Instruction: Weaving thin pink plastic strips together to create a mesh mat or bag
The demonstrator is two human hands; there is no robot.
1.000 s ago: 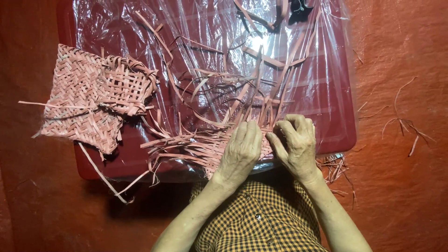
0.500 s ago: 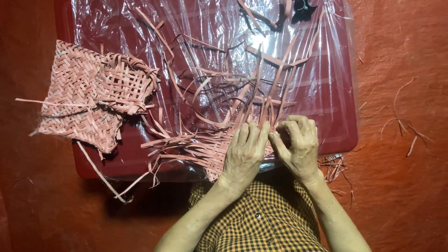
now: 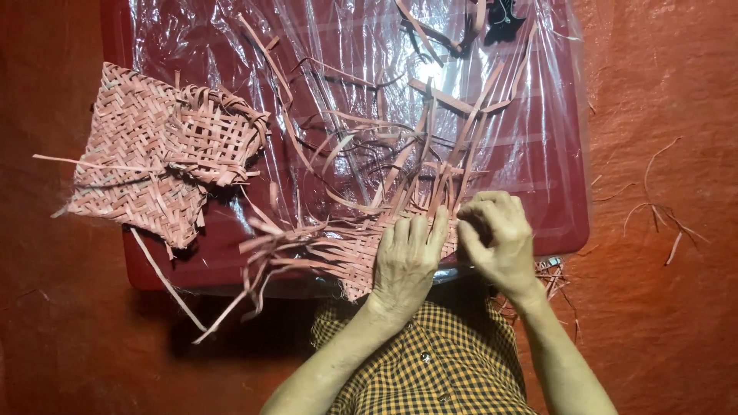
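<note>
Pink woven mat [image 3: 350, 257] under left hand [image 3: 406, 261], tray edge [image 3: 231, 278].

Left hand [image 3: 407, 257] flat on woven mat [image 3: 350, 257]; right hand [image 3: 500, 238] pinching strips [image 3: 453, 165]

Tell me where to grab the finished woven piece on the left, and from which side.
Probably by the woven piece's flat lower-left panel, from the left edge. There the weave is tight and it overhangs the red tray, so fingers can pinch above and below. The right end is folded and bulky, with loose strips close by. Both hands, left hand and right hand, are at the unfinished mat.
</note>
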